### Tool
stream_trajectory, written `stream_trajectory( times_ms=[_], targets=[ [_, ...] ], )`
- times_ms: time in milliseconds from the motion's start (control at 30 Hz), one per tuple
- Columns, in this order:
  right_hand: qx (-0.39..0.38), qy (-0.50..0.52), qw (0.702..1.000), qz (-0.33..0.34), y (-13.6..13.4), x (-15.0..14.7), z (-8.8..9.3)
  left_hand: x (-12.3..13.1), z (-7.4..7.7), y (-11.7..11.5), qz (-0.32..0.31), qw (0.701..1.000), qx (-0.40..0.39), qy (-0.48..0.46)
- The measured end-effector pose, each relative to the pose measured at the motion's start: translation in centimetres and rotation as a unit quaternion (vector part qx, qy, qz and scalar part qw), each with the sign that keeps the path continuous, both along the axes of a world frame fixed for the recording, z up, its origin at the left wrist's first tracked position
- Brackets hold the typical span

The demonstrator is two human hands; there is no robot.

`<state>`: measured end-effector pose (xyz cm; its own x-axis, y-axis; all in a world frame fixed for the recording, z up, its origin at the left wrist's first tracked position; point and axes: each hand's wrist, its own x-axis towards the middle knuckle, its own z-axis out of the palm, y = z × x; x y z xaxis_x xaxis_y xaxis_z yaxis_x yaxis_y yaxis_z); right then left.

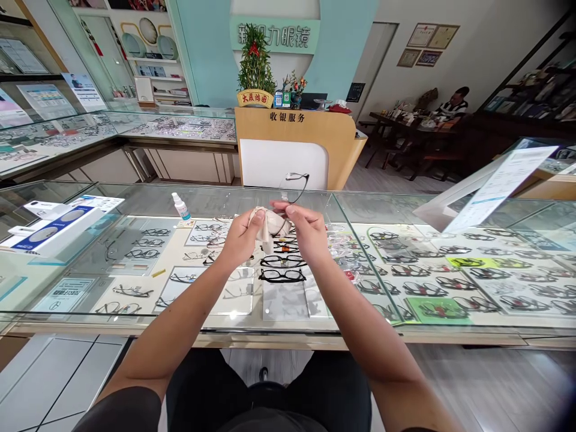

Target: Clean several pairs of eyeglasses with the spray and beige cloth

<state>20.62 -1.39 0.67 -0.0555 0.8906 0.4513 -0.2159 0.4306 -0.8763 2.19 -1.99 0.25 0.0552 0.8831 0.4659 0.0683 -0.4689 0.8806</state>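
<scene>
Both my hands are raised over a glass display counter (pixel 135 198). My left hand (pixel 243 237) is closed on a pale cleaning cloth (pixel 271 227), which it presses against a pair of thin dark-rimmed glasses (pixel 297 185). My right hand (pixel 308 231) pinches the glasses by the frame, and one rim and temple stick up above my fingers. Part of the glasses is hidden by the cloth.
A small white spray bottle (pixel 180 206) stands on the counter left of my hands, with blue and white boxes (pixel 54 225) farther left. Many glasses lie under the glass. A cashier desk (pixel 292 144) stands behind. A person (pixel 452 105) sits at a table at the far right.
</scene>
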Motion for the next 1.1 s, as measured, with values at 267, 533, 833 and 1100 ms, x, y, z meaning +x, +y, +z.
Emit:
stream_trajectory(
  times_ms=[267,533,833,1100],
  targets=[
    [0.023,0.019,0.998,-0.055,1.6,2.1,0.1,-1.3,-0.2,1.5,0.054,0.990,0.007,-0.130],
    [0.040,-0.020,0.999,-0.021,1.2,2.0,0.2,-2.3,1.5,1.0,0.033,0.976,0.036,-0.213],
    [0.069,-0.110,0.991,-0.003,0.5,2.1,0.9,-2.5,0.5,0.7,0.165,0.969,0.181,-0.014],
    [0.044,-0.174,0.981,0.076,-0.2,2.2,2.0,-3.1,-0.6,1.7,0.196,0.909,0.308,0.203]
  ],
)
